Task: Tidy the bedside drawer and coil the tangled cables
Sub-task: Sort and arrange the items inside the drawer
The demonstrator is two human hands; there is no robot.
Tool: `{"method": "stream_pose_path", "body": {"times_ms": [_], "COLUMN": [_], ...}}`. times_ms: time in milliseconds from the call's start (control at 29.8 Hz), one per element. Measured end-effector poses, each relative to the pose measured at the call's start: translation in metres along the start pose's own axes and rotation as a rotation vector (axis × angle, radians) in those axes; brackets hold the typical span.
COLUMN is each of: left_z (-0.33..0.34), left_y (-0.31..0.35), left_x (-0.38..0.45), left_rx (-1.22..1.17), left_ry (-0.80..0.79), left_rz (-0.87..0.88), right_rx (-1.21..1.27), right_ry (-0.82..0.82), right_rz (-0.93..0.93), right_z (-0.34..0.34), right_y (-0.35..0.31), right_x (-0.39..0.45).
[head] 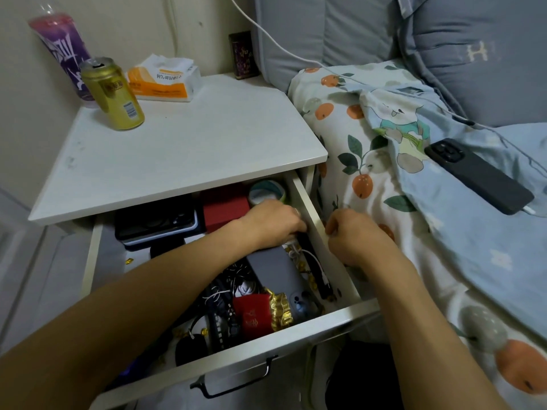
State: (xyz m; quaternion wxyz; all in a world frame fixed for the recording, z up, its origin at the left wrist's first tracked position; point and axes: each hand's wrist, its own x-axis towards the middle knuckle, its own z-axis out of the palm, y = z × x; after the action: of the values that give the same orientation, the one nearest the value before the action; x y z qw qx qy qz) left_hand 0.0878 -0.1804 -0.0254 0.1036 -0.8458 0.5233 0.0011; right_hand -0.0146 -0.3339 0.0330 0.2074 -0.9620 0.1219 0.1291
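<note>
White drawer [310,214]: pulled open, cluttered.
Left hand [270,221]: fingers curled round black item, far right corner.
Right hand [353,232]: fingers curled outside wall, hold unclear.
Cables [233,279]: tangled, nearer than fingers.

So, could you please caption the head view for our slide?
Left hand reaches into the cluttered open drawer while right hand rests at its side wall.

One legible mark was present: a white letter "H" on the grey-blue cushion [476,51] at the head of the bed. The purple bottle [63,51], the gold can [114,94] and the tissue pack [164,79] on the worktop [192,137] carried print that could not be read. The red packet [254,316] in the drawer [236,355] bore gold characters, also illegible.
</note>
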Motion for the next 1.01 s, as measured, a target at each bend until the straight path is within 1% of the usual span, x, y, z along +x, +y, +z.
{"method": "stream_pose_path", "body": {"times_ms": [101,369,402,536,603,670,737,804,905,1005], "left_z": [0.001,-0.001,-0.002,-0.001,0.002,0.006,0.008,0.007,0.006,0.007], "left_y": [-0.001,-0.006,-0.01,-0.02,-0.016,-0.011,-0.009,-0.009,-0.012,-0.013], "left_x": [0.006,0.02,0.02,0.023,0.025,0.02,0.01,0.003,0.002,0.006], "left_rx": [0.139,0.222,0.241,0.223,0.181,0.141,0.152,0.179,0.202,0.215], "left_ry": [-0.068,-0.099,-0.11,-0.094,-0.066,0.027,0.148,0.196,0.197,0.223], "left_rz": [0.118,0.1,0.065,-0.202,-0.215,-0.129,0.067,0.207,0.302,0.329], "right_rx": [0.009,0.015,0.019,0.026,0.034,0.033,0.026,0.023,0.012,0.01], "right_ry": [-0.009,-0.032,-0.035,-0.058,-0.058,-0.055,-0.056,-0.053,-0.045,-0.051], "right_rz": [-0.004,0.018,0.02,0.025,0.021,0.014,0.008,0.003,-0.005,-0.004], "right_z": [-0.001,-0.004,-0.003,-0.004,-0.004,-0.004,-0.003,-0.003,-0.002,-0.002], "right_y": [0.001,-0.002,-0.001,-0.002,-0.002,-0.002,-0.002,-0.003,-0.005,-0.005], "right_x": [0.0,0.001,0.002,0.001,0.001,0.002,0.003,0.004,0.004,0.002]}}
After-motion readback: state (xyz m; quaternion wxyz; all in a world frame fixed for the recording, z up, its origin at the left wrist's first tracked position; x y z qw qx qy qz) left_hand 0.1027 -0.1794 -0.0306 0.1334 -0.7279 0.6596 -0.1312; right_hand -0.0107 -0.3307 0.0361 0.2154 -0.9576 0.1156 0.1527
